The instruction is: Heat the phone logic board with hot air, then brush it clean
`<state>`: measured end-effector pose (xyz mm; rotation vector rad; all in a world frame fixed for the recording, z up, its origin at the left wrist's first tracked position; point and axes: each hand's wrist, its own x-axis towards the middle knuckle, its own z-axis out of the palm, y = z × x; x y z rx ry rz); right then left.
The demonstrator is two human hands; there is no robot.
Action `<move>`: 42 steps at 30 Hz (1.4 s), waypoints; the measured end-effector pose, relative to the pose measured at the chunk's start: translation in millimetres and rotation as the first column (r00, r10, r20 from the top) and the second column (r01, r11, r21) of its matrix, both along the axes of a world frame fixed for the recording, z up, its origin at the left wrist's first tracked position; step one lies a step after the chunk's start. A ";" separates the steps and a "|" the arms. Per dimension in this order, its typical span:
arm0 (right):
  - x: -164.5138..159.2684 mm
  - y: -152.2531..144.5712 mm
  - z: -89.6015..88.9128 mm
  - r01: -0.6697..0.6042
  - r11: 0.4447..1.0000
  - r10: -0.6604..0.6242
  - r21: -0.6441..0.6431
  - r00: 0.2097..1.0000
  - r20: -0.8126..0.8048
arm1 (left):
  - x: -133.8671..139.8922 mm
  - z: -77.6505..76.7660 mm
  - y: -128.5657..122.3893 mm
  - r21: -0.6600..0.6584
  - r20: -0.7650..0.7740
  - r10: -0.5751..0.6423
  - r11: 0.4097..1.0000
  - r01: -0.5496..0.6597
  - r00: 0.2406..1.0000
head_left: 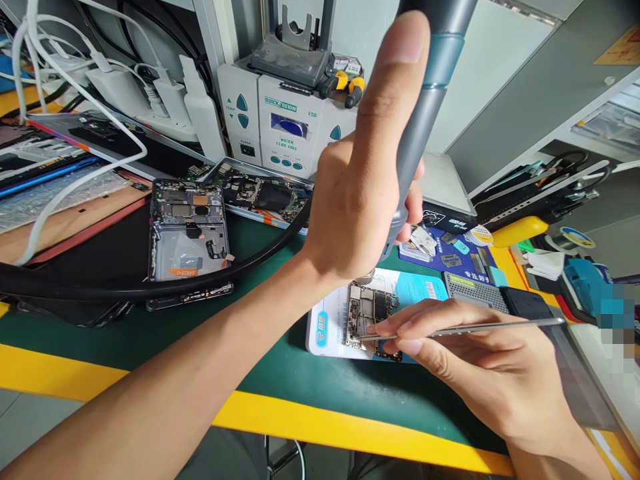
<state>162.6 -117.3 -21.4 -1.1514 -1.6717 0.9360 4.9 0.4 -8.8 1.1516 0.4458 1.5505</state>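
My left hand is wrapped round the dark grey handle of a hot air gun, thumb pointing up along it. The gun's metal nozzle points down over a small phone circuit board. That board lies on a white and blue packet on the green mat. In my right hand, fingers and thumb pinch metal tweezers. The tweezer tips rest at the lower left part of the board; whether they grip any part is too small to tell.
A black hose crosses from the left edge to the gun. Behind stands a hot air station. An opened phone lies to the left, near white chargers and cables. A yellow-handled tool is at the right.
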 end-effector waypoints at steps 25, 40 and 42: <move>9.1 -6.5 -0.9 -0.013 0.998 0.009 -0.056 0.998 -0.058 | -1.5 5.3 0.8 -0.082 0.035 -0.022 0.996 0.025 0.999; 11.4 -0.9 5.6 -0.020 0.999 0.020 -0.032 0.999 0.026 | -9.8 7.7 5.8 -0.241 0.038 -0.081 0.967 0.088 0.996; 13.2 -0.4 4.0 -0.003 0.999 0.004 -0.043 1.000 0.022 | -11.2 7.9 6.3 -0.241 0.036 -0.077 0.967 0.084 0.996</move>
